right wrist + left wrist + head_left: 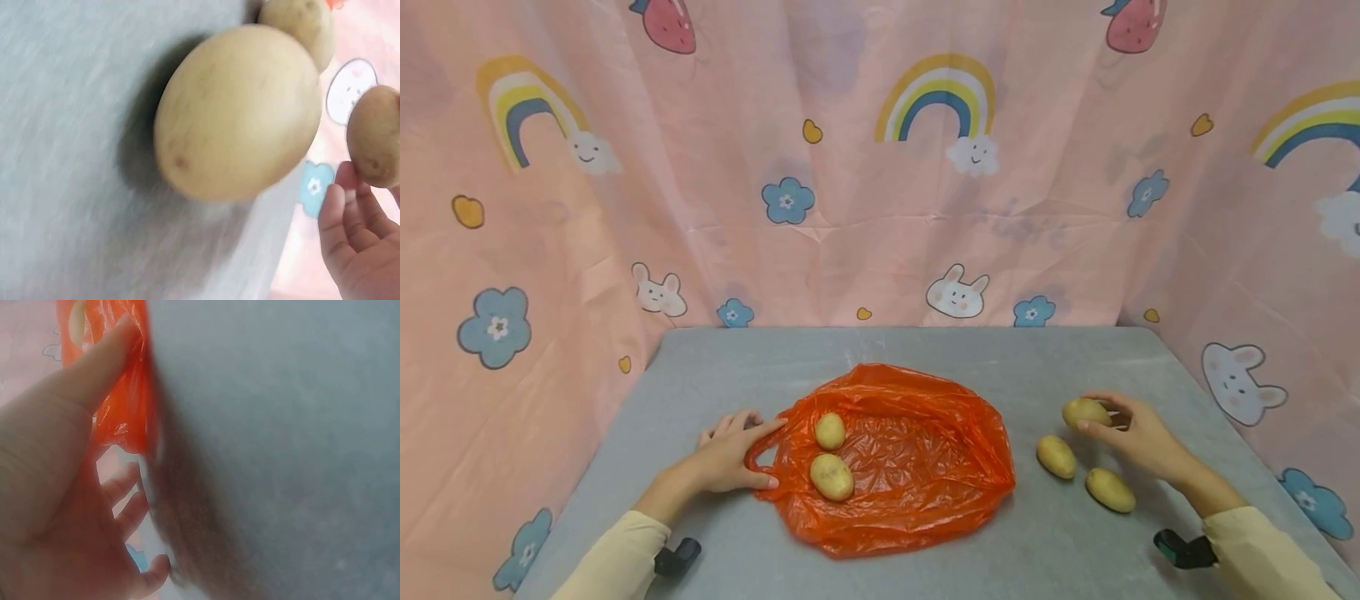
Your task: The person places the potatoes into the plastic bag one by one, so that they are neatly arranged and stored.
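Note:
An orange-red plastic bag [917, 508] lies spread flat in the middle of the table. On its left part rest two potatoes [831, 477], one behind the other. My left hand [730, 458] lies at the bag's left end, thumb and forefinger apart, touching the handle strips; its other fingers extend beside the bag in the left wrist view. To the right of the bag, my right hand [1138, 433] holds a potato [1084, 413] between thumb and fingers. Nearer to me, two more potatoes lie on the table, a left one [1056, 457] and a right one [237, 112].
The grey table [760, 575] reaches back to a pink patterned curtain [865, 233], which also hangs along both sides. Black wrist mounts [1183, 550] sit by both sleeves.

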Action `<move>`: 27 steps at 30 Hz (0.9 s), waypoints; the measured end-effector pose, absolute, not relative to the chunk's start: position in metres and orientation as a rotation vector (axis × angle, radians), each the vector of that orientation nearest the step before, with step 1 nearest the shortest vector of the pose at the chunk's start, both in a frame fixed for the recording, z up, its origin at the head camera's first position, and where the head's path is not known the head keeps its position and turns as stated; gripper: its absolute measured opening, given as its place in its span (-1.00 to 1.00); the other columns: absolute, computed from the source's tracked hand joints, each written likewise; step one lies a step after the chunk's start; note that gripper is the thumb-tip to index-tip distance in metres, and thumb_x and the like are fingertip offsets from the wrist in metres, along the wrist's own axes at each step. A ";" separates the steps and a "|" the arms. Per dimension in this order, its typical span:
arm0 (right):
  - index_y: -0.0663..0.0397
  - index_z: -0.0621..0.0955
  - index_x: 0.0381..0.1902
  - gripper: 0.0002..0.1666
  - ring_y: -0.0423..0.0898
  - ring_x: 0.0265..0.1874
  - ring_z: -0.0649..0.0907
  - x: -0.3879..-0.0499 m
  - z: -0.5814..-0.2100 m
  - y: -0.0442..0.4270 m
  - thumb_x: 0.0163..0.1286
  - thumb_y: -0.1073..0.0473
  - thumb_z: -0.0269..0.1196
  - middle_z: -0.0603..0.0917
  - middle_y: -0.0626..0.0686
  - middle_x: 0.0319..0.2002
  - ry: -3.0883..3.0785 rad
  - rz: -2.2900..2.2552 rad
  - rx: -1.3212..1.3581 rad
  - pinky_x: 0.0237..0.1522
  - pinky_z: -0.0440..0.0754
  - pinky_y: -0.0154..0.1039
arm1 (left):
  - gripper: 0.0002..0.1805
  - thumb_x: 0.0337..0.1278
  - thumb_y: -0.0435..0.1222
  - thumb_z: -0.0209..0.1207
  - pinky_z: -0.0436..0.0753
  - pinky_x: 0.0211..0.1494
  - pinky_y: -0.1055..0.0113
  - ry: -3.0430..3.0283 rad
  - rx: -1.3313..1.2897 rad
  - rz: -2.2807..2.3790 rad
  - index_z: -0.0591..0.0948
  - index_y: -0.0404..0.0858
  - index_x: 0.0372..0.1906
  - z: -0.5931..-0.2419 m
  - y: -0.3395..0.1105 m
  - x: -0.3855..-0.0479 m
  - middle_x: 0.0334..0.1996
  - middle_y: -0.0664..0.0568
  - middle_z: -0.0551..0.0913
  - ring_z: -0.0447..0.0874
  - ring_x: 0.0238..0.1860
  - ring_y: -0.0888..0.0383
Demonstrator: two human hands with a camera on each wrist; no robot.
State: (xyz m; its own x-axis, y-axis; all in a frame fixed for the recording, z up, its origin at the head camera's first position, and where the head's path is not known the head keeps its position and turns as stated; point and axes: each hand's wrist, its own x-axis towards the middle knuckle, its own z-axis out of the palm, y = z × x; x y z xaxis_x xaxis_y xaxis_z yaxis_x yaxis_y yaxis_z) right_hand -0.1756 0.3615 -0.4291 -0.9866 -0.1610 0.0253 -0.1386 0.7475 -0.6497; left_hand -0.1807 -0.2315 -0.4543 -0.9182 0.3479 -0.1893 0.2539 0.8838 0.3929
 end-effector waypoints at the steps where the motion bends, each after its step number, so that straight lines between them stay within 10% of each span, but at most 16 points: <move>1: 0.33 0.44 0.35 -0.35 -0.32 -0.18 0.59 -0.175 -0.428 0.359 0.45 0.06 0.28 0.60 0.39 0.17 2.918 -1.092 -0.242 -0.24 0.58 -0.36 | -0.01 -0.13 0.18 0.47 0.26 0.07 -0.14 2.798 0.456 0.535 0.37 0.09 0.50 -0.454 -0.231 -0.181 0.37 -0.13 0.32 0.25 0.32 -0.21; 27: 0.16 0.55 0.24 -0.49 -0.28 -0.20 0.63 -0.165 -0.403 0.279 0.39 0.13 0.34 0.65 0.20 0.11 2.778 -1.368 -0.486 -0.20 0.62 -0.32 | -0.01 -0.12 0.18 0.47 0.26 0.07 -0.12 2.806 0.460 0.538 0.37 0.10 0.50 -0.454 -0.231 -0.181 0.37 -0.12 0.32 0.26 0.31 -0.19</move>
